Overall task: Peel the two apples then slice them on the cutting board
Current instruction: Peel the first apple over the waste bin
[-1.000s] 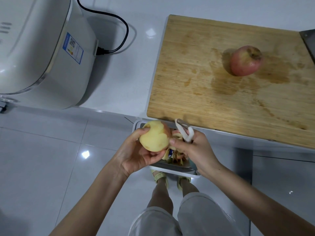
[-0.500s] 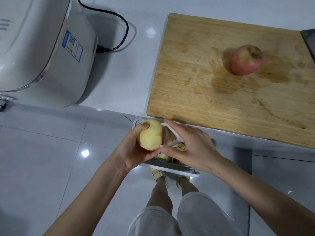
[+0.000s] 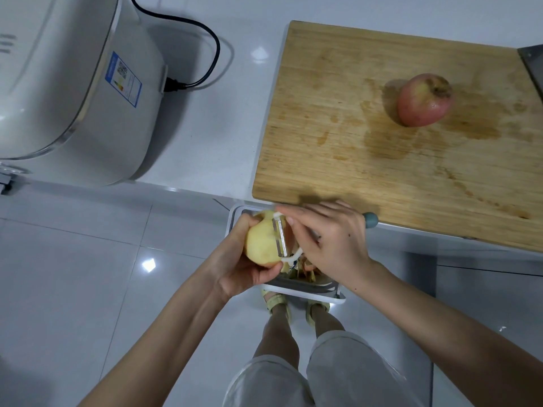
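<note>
My left hand (image 3: 239, 268) grips a mostly peeled, pale yellow apple (image 3: 261, 240) below the counter's front edge, over a white bin (image 3: 302, 292) holding peel strips. My right hand (image 3: 332, 242) holds a white peeler (image 3: 280, 237) with a grey-blue handle end (image 3: 370, 220); its blade lies against the right side of that apple. A second apple (image 3: 424, 99), red and unpeeled, sits on the wooden cutting board (image 3: 367, 160) toward its far right.
A large white appliance (image 3: 67, 83) with a black power cord (image 3: 205, 54) stands on the white counter (image 3: 211, 127) at the left. A dark metal blade edge (image 3: 533, 66) shows at the board's right edge. Glossy floor tiles and my legs lie below.
My right hand has swung the peeler from beside the apple up onto its right face, the blade now upright against it. My left hand has turned the apple slightly.
</note>
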### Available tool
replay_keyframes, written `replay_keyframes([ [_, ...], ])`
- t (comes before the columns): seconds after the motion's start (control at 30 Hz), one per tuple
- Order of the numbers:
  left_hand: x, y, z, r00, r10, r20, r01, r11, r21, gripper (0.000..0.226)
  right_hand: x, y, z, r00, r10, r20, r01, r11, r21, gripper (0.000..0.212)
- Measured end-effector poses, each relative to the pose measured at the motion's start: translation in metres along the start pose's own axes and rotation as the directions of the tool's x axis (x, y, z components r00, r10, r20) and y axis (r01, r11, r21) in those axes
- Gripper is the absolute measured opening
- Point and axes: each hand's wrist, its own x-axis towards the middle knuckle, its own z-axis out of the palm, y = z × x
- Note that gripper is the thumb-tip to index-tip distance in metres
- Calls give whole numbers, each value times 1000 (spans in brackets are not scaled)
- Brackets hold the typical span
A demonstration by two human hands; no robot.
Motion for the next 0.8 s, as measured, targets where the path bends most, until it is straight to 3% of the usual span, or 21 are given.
replay_keyframes([
  [0.2,-11,6,-5,992,-80,102,89,992,-86,41,-8,16,-2,999,37,25,-38,999,31,24],
  [0.3,-19,14,1,975,-103,197,114,993,-43,51,-17,15,7,989,60,134,-55,998,-39,21],
  [0.4,-26,23,10,955,-96,279,117,991,-58,66,-28,16,11,962,184,202,-170,982,-85,20],
  [0.47,-27,26,11,975,-69,213,89,992,-89,58,-30,16,9,921,312,232,-299,950,-91,26],
  [0.53,-23,26,6,995,-34,91,43,994,-100,40,-27,10,0,819,478,318,-479,874,-81,23],
  [0.6,-18,23,-2,999,-33,22,35,993,-113,34,-21,1,-10,683,594,425,-676,734,61,20],
  [0.7,-13,16,-8,998,-58,9,58,992,-111,33,-8,-10,-19,548,527,650,-829,444,339,41],
  [0.8,-12,10,-7,998,-58,36,60,996,-71,33,1,-18,-14,499,379,780,-863,304,405,45],
])
